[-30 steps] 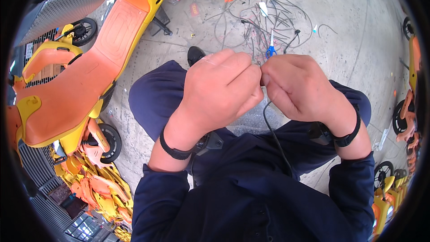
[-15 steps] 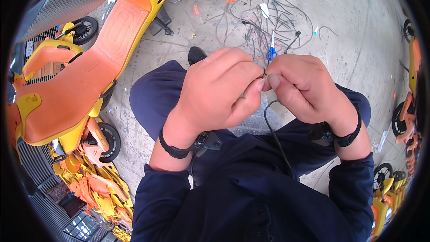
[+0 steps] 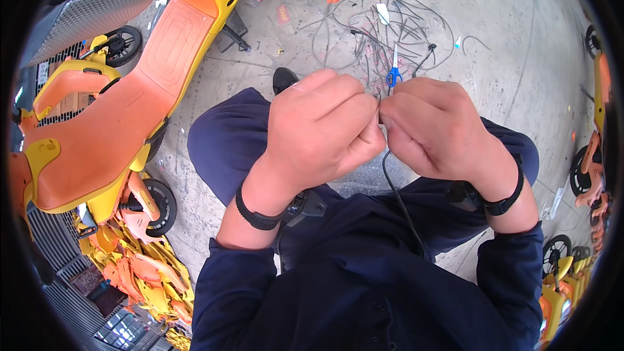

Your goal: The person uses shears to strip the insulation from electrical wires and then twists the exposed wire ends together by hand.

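My left hand [image 3: 325, 133] and my right hand [image 3: 439, 130] meet fingertip to fingertip in front of my chest, both pinching the end of a thin black cable [image 3: 396, 188]. The cable hangs down from between the fingers across my dark blue clothing. Each wrist wears a black band. On the concrete just beyond my knuckles lie blue-handled scissors [image 3: 393, 75].
A heap of loose dark wires [image 3: 377, 29] is spread on the floor ahead. An orange and yellow scooter body [image 3: 130, 110] lies at the left, with yellow and orange plastic parts [image 3: 143, 266] piled below it. More small wheeled scooters [image 3: 585, 175] stand at the right edge.
Both hands stay together at the cable end. The fingers have shifted slightly, working the tip between them.
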